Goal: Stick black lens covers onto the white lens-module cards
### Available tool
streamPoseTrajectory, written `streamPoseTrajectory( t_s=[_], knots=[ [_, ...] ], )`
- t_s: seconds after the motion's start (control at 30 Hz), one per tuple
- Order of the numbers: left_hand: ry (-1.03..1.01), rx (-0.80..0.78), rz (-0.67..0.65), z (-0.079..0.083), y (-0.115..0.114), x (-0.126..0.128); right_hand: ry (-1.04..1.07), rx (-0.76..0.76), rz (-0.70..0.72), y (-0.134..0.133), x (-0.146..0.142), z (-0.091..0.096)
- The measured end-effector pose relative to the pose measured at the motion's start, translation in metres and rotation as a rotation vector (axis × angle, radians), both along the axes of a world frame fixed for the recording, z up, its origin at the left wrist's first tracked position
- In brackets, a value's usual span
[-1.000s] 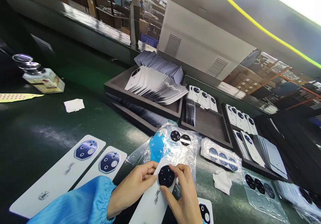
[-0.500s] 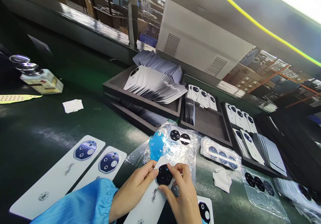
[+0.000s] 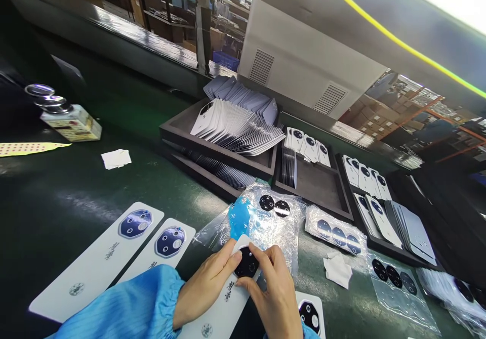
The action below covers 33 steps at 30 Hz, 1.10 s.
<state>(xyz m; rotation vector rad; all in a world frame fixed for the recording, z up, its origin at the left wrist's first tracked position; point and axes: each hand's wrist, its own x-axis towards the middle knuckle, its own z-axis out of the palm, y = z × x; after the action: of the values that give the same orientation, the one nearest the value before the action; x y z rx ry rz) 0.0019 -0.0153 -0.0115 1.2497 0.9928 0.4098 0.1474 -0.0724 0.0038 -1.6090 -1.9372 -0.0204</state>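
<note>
A white phone back cover lies between my hands at the bottom centre. On its upper end sits a black octagonal camera lens piece. My left hand, in a blue sleeve, grips the cover's left edge with thumb and fingers by the lens piece. My right hand pinches the lens piece from the right, fingers curled on it. Just beyond my fingers lies a clear plastic bag with blue film and two black lens pieces.
Two white covers with bluish lenses lie at the left, another by my right wrist. Dark trays of stacked covers stand behind. Bags of lens pieces, a crumpled wipe, a paper scrap and a bottle are around.
Both hands and the cover have shifted slightly toward me and left. My fingers have closed more tightly over the black lens piece, covering more of it.
</note>
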Motion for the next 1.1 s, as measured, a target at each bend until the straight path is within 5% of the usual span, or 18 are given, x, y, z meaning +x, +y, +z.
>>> streamPoseTrajectory(
  t_s=[0.33, 0.67, 0.9, 1.1],
  knots=[
    [-0.034, 0.06, 0.066, -0.018, -0.001, -0.002, 0.029, -0.098, 0.062, 0.002, 0.01, 0.0],
    [-0.038, 0.116, -0.06, -0.006, 0.004, -0.002, 0.038, -0.074, 0.082, 0.005, 0.014, 0.0],
    [-0.075, 0.08, -0.006, -0.009, 0.001, -0.001, 0.12, -0.066, 0.091, 0.009, 0.018, 0.0],
    [-0.075, 0.082, -0.007, -0.004, 0.003, -0.001, 0.343, -0.178, -0.132, -0.001, 0.023, -0.006]
  ],
)
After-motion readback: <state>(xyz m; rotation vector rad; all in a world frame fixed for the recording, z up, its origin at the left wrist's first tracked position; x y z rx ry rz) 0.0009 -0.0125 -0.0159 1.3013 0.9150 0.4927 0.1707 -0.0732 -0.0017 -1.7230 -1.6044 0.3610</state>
